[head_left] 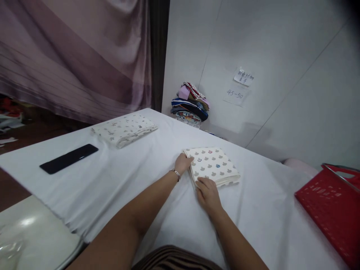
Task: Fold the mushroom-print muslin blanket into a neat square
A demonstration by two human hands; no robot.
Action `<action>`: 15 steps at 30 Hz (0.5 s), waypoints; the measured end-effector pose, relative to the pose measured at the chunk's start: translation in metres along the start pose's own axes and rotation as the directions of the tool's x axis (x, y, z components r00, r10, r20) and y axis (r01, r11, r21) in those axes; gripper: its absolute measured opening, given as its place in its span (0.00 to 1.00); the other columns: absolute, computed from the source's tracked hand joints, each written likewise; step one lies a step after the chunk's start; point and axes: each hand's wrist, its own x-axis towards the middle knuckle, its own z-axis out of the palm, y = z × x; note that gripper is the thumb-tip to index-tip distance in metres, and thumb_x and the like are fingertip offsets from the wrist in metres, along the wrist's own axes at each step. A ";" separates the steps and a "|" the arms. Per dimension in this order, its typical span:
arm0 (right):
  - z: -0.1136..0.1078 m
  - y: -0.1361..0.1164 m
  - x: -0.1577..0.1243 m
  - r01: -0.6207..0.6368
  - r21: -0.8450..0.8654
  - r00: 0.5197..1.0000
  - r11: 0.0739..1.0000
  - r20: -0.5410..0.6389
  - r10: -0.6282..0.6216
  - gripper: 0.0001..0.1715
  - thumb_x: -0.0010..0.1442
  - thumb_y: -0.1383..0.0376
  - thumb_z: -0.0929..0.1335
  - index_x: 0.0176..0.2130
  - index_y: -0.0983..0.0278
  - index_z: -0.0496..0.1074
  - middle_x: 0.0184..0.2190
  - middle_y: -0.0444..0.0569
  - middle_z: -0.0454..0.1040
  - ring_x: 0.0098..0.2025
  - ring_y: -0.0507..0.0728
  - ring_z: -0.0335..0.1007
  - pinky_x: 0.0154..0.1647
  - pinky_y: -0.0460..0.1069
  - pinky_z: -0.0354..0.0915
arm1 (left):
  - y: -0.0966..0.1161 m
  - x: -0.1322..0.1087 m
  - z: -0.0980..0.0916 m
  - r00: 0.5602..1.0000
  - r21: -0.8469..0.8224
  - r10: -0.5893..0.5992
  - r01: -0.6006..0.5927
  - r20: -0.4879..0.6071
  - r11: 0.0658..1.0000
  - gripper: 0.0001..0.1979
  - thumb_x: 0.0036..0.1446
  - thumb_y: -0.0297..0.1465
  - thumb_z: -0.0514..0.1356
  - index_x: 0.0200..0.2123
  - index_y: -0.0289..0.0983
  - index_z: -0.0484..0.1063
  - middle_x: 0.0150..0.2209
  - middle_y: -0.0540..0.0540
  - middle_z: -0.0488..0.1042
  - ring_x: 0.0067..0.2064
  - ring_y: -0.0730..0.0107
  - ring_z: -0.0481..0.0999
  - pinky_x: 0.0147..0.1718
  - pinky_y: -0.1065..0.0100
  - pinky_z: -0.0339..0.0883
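A folded white cloth [212, 163] with grey, red and blue mushroom-like prints lies flat on the white-covered table [157, 180]. My left hand [183, 163], with a bracelet on its wrist, grips the cloth's left edge, thumb on top and the other fingers out of sight beneath. At the near left corner, my right hand [208, 195] holds the cloth with its fingers on the top face and its thumb at the edge. Farther back on the left rests another folded white cloth [123, 129] with small dark prints; neither hand touches it.
A black phone-like slab [69, 158] lies at the table's left. On the right stands a red plastic basket [329, 210] with a handle. Past the far edge, a pile of folded clothes [189, 105] leans by the grey wall. A mauve curtain [84, 56] hangs behind the left side.
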 end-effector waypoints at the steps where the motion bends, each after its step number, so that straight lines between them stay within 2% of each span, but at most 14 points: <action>1: 0.000 0.000 0.000 -0.003 0.002 1.000 1.000 0.002 0.003 0.16 0.60 0.72 0.62 0.47 0.63 0.70 0.46 0.54 0.72 0.48 0.59 0.65 0.48 0.57 0.61 | 0.000 0.000 0.000 1.000 0.004 -0.003 0.003 -0.016 1.000 0.15 0.48 0.38 0.63 0.36 0.33 0.75 0.38 0.41 0.79 0.40 0.63 0.77 0.33 0.71 0.64; 3: 0.000 0.000 0.000 -0.012 0.004 1.000 1.000 0.003 0.012 0.16 0.60 0.71 0.61 0.47 0.62 0.70 0.46 0.54 0.72 0.48 0.59 0.65 0.48 0.57 0.61 | 0.000 0.001 0.001 0.999 0.008 -0.012 0.013 -0.038 1.000 0.17 0.47 0.37 0.64 0.38 0.33 0.74 0.39 0.41 0.79 0.40 0.63 0.77 0.33 0.71 0.64; 5: 0.000 0.000 0.000 -0.015 0.008 1.000 1.000 0.000 0.015 0.17 0.60 0.71 0.61 0.47 0.62 0.70 0.46 0.53 0.72 0.48 0.59 0.66 0.48 0.57 0.61 | 0.000 0.002 0.002 0.999 0.007 -0.015 0.015 -0.044 1.000 0.15 0.47 0.36 0.65 0.36 0.32 0.74 0.37 0.41 0.79 0.39 0.63 0.77 0.32 0.71 0.64; 10: 0.000 0.000 0.001 -0.014 0.015 1.000 1.000 -0.003 0.014 0.17 0.59 0.71 0.62 0.47 0.62 0.70 0.46 0.53 0.72 0.48 0.59 0.66 0.48 0.56 0.62 | -0.003 0.009 0.003 0.999 0.005 -0.020 0.020 -0.029 1.000 0.11 0.48 0.37 0.64 0.28 0.34 0.73 0.29 0.44 0.78 0.34 0.65 0.76 0.30 0.71 0.63; 15: -0.001 0.000 0.001 -0.017 0.027 1.000 0.999 -0.010 0.017 0.17 0.60 0.71 0.62 0.48 0.63 0.70 0.46 0.53 0.72 0.48 0.59 0.66 0.48 0.57 0.62 | -0.008 0.016 0.002 0.999 -0.035 -0.042 0.043 0.025 0.998 0.13 0.49 0.38 0.63 0.21 0.35 0.70 0.20 0.48 0.72 0.26 0.70 0.74 0.26 0.72 0.62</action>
